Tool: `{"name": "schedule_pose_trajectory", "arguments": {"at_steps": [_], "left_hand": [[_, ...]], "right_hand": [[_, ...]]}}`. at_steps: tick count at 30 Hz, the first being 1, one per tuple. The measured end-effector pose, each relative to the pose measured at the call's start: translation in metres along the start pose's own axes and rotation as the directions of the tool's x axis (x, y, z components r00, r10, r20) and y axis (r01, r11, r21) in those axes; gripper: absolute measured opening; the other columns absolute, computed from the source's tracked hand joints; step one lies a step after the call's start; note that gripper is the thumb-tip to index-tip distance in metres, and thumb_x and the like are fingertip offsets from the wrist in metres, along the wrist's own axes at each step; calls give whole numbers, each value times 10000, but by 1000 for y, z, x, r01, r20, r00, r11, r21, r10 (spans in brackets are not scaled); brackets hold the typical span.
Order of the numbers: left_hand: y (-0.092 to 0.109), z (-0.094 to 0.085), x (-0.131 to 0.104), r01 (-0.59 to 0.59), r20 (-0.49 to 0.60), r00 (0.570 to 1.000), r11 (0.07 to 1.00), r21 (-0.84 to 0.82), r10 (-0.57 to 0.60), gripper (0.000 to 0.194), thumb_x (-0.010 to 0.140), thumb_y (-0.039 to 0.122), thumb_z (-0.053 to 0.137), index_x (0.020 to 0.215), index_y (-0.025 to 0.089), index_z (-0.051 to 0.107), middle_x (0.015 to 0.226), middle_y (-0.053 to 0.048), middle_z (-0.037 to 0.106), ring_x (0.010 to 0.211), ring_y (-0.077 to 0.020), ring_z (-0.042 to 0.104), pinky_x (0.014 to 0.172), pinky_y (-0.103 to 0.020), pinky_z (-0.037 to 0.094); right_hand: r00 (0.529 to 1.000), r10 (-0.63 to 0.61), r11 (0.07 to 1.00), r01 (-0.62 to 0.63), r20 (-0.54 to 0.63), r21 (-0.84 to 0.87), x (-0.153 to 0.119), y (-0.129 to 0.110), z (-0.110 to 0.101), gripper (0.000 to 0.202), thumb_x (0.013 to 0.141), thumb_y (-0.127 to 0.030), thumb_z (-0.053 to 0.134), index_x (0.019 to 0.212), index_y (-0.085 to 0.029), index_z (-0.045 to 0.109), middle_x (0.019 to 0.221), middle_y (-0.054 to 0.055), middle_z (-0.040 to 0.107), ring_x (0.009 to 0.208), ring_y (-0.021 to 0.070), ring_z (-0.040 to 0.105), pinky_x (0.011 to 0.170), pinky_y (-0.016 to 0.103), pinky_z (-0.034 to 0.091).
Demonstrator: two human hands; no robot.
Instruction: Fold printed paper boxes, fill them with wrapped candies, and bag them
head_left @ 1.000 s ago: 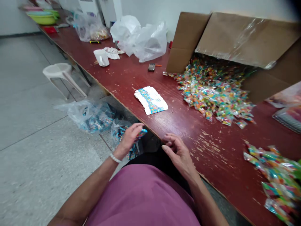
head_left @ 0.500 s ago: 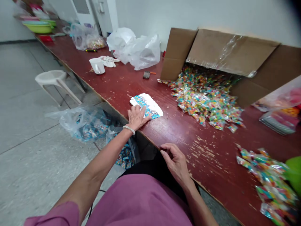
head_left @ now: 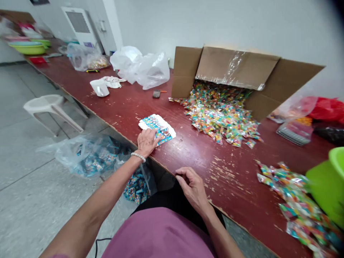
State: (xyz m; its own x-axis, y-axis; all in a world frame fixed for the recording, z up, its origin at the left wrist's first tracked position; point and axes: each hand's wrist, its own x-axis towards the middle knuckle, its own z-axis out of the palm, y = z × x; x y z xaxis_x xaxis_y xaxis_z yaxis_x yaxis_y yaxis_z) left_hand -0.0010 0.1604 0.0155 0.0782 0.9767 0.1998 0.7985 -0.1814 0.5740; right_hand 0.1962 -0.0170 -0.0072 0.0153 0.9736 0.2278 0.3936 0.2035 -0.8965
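Printed card blanks point(head_left: 153, 122) lie flat near the front edge of the table point(head_left: 193, 157), slightly fanned; from my remote feed, their long axis runs roughly 10 to 4 o'clock. The left hand point(head_left: 147, 142) is the nearer: palm down, fingers bent over the near edge, the blanks extending toward its 1 o'clock. I cannot tell whether it grips or merely presses. The right hand point(head_left: 192, 186) sits at the table edge, loosely curled, a gap between thumb and forefinger, nothing visible in it; from there the blanks are at 11 o'clock. Materials: thin white card, notched outline, blue multicoloured print; red-brown tabletop, paint scuffed to pale streaks. At 1 o'clock of the right hand, a tape-streaked cardboard box point(head_left: 236, 66) spills glossy, pointed film packets point(head_left: 223, 114); at 3 o'clock, a smooth green plastic tub point(head_left: 326, 186).
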Motion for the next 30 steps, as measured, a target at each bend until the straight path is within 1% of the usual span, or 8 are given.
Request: {"name": "schedule_pose_trajectory", "arguments": {"at_steps": [4, 7, 10, 14, 21, 25, 27, 30], "left_hand": [[0, 2, 3, 83, 76, 995, 974, -210, -68, 292, 779, 462, 685, 802, 172, 662, 677, -24, 633, 679, -212, 605, 619, -292, 427], [10, 5, -15, 104, 185, 982, 926, -364, -38, 366, 786, 525, 649, 785, 159, 655, 625, -8, 643, 556, -172, 598, 497, -251, 417], [24, 7, -42, 96, 259, 965, 885, -456, 29, 433, 814, 573, 607, 833, 147, 680, 671, -30, 698, 563, -172, 630, 500, -248, 457], [40, 8, -64, 25, 253, 962, 892, -452, 101, 415, 874, 548, 563, 871, 166, 724, 699, -23, 717, 596, -164, 627, 563, -247, 468], [62, 8, -57, -126, 106, 983, 966, -226, 153, 249, 937, 343, 539, 1021, 266, 760, 1031, -69, 754, 981, -259, 649, 899, -362, 456], [66, 4, -51, -229, 10, 973, 971, -63, 230, 224, 934, 331, 556, 944, 239, 760, 1212, -83, 683, 1108, -261, 583, 1007, -396, 420], [64, 0, -50, -234, 33, 970, 960, -156, 241, 241, 941, 336, 536, 894, 219, 742, 1108, -77, 687, 1055, -237, 596, 966, -366, 446], [63, -6, -56, -151, 110, 971, 898, -413, 214, 296, 952, 375, 505, 833, 195, 707, 908, -48, 677, 911, -208, 618, 828, -308, 474]], "right_hand": [[994, 103, 993, -101, -33, 68, 2, 2, -1, 151, 893, -257, 592, 987, -218, 703, 912, 40, 713, 805, 180, 659, 732, 303, 522], [970, 174, 984, -165, -171, 66, 12, -1, -8, 285, 894, -296, 581, 1151, -200, 658, 911, 43, 698, 677, 157, 604, 653, 298, 517], [955, 67, 997, -76, -288, -20, 31, -8, -17, 322, 895, -295, 567, 1186, -180, 643, 1042, 83, 690, 687, 150, 583, 665, 303, 516], [963, -22, 991, -14, -270, -132, 58, -6, -24, 319, 872, -270, 568, 1163, -170, 652, 1099, 106, 704, 715, 166, 596, 738, 334, 521], [963, 22, 992, -54, -269, -114, 73, 12, -18, 343, 841, -263, 570, 1160, -172, 658, 1120, 108, 702, 777, 194, 618, 828, 380, 519], [963, 39, 995, -61, -266, -73, 72, 8, -21, 369, 850, -249, 568, 1203, -167, 637, 1162, 106, 676, 767, 178, 613, 782, 345, 518], [965, 33, 996, -54, -262, -72, 72, 2, -24, 354, 860, -264, 574, 1194, -167, 639, 1124, 97, 676, 723, 164, 599, 737, 325, 512], [969, 12, 997, -30, -246, -69, 71, -6, -27, 285, 865, -320, 608, 1104, -177, 669, 1013, 69, 684, 643, 143, 562, 685, 306, 497]]}}
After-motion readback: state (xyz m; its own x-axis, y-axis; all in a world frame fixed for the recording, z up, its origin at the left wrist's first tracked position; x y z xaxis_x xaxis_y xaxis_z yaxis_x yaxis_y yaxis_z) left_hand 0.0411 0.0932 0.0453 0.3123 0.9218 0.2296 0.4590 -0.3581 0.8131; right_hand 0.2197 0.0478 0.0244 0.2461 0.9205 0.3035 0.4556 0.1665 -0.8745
